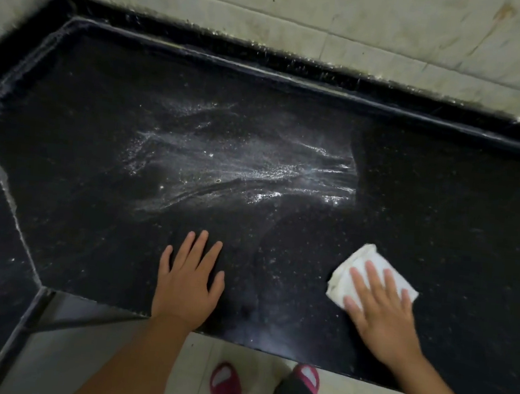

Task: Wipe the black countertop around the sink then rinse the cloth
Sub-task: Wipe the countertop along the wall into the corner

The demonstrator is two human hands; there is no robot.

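Mid-wipe: right hand (381,309) flat-fingered, pressing folded white cloth (369,277) onto speckled black stone countertop (93,179) near front edge. Left hand (187,280) flat, holding nothing. Whitish streaks (240,162) still left, rinse not started.

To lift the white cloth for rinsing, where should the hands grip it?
Pinch the cloth at its bunched far-left corner, coming from above. That thick fold sticks out past the right hand pressing it flat, while the rest lies flush on the countertop.
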